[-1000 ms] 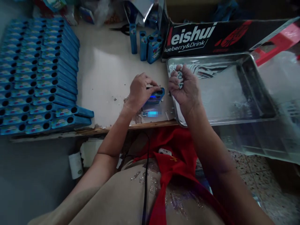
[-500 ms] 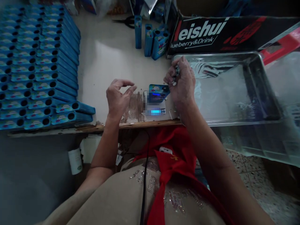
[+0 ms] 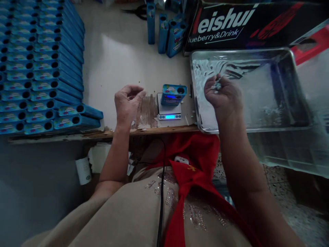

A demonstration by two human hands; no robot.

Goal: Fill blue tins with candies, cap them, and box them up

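Observation:
A small blue box (image 3: 173,94) with a round hole lies on a little digital scale (image 3: 169,111) with a lit blue display, near the table's front edge. My left hand (image 3: 128,103) hovers just left of the scale, fingers loosely curled with nothing in them. My right hand (image 3: 221,92) is closed on a handful of small pale pieces, held over the left part of a metal tray (image 3: 280,127).
Rows of the same blue boxes (image 3: 41,68) fill the table's left side. More blue boxes (image 3: 167,34) stand upright at the back, beside scissors (image 3: 135,11). A black cardboard carton (image 3: 246,24) stands behind the tray. A clear plastic bin (image 3: 313,103) is at the right.
My left hand let go of the blue box on the scale and drew back to the left. My right hand moved right, from beside the box to over the tray.

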